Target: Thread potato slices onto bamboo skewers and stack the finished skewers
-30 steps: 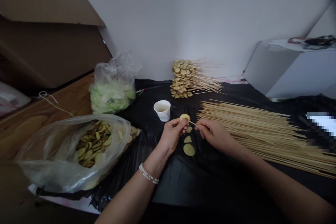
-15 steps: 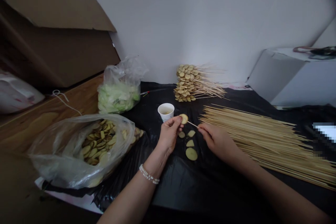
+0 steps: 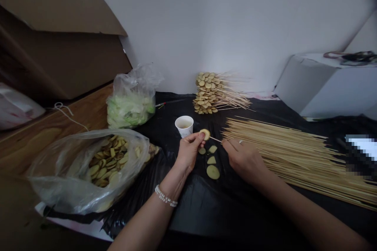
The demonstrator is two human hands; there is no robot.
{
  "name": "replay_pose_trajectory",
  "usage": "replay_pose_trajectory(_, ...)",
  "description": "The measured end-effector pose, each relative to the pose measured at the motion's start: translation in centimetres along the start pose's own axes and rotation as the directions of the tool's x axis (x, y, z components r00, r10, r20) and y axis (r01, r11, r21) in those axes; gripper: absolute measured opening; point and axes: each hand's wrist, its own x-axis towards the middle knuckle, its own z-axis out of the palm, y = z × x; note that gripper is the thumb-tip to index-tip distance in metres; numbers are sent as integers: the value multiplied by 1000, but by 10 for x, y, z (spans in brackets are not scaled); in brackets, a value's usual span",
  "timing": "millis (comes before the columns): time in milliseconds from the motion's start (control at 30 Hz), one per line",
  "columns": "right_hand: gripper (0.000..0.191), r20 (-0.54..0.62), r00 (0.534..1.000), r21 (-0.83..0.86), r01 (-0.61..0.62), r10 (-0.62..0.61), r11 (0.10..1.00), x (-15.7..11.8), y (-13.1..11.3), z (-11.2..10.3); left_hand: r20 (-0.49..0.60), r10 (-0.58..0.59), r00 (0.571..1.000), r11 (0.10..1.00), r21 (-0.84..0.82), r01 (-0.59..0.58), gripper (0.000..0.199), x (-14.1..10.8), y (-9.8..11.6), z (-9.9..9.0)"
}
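Note:
Between thumb and fingers my left hand (image 3: 190,150) pinches a round, pale slice (image 3: 205,134). A thin wooden skewer (image 3: 216,139) runs from that slice to my right hand (image 3: 242,157), whose fingers are closed on it. Several loose slices (image 3: 213,171) lie on the black sheet (image 3: 194,208) below and between my hands. Just behind my left hand stands a white paper cup (image 3: 184,124) with some liquid in it. A wide pile of bare skewers (image 3: 288,153) lies to the right, partly behind my right arm.
An open plastic bag (image 3: 59,176) of slices lies at the left, with a bag of pale green pieces (image 3: 131,108) behind it. Slices on skewers (image 3: 206,92) are stacked by the wall. A cardboard box (image 3: 64,55) stands back left, a white box (image 3: 318,82) back right.
My right hand has turned slightly, so a ring now shows on it. My left hand still holds the slice in nearly the same place. The whole view has shifted a little.

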Motion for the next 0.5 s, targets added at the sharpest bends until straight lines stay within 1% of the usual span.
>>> replay_pose_trajectory(67,23,37,999,19,-34,33,999,0,-1,1,-5,-2,1000,1000,13,2,29,0,0,0)
replay_pose_trajectory(100,23,71,995,59,-72,68,996,0,-1,2,-4,-6,1000,1000,13,6,29,0,-1,0)
replay_pose_trajectory(167,24,167,976,197,-174,141,965,1,0,4,6,-16,1000,1000,14,16,29,0,-2,-1)
replay_pose_trajectory(200,25,220,961,282,-230,170,931,2,1,4,11,-19,1000,1000,16,19,30,0,-3,-1)
replay_pose_trajectory(267,25,316,926,443,-335,205,831,5,5,4,19,-23,1000,999,24,22,31,1,-5,-2)
replay_pose_trajectory(333,24,381,899,542,-408,218,735,8,7,2,27,-21,999,999,37,20,32,1,-6,-2)
replay_pose_trajectory(367,23,393,891,563,-427,225,708,9,8,1,29,-20,999,999,42,19,33,1,-7,-2)
replay_pose_trajectory(400,23,390,891,568,-430,231,701,9,9,1,29,-20,999,999,47,19,34,1,-7,-2)
replay_pose_trajectory(433,23,371,898,558,-418,234,717,9,9,1,28,-19,999,999,49,18,34,1,-7,-2)
replay_pose_trajectory(500,24,295,930,487,-345,221,802,7,6,2,21,-19,1000,999,46,18,33,1,-7,-2)
